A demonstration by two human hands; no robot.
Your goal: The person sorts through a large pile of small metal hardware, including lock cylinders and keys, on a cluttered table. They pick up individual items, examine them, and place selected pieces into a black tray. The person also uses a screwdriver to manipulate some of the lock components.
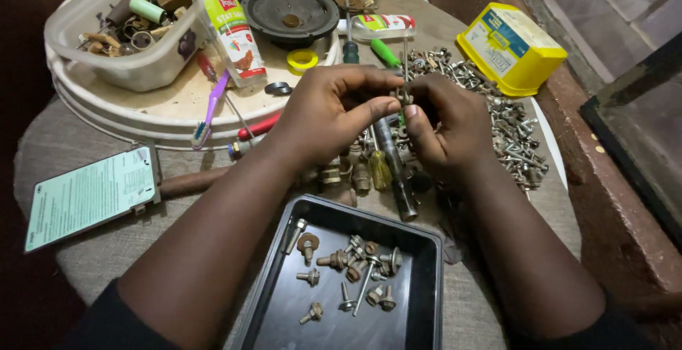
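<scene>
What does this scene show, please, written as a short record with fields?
setting: cloth-covered round table, seen from above
left hand: fingers pinch a small bolt with washers
right hand: fingers grip the same bolt from the other side
in front: black tray with several sorted bolts
behind hands: pile of loose screws and bolts, screwdrivers
right rear: yellow box
left rear: round tray with bottle, speaker, toothbrush
</scene>
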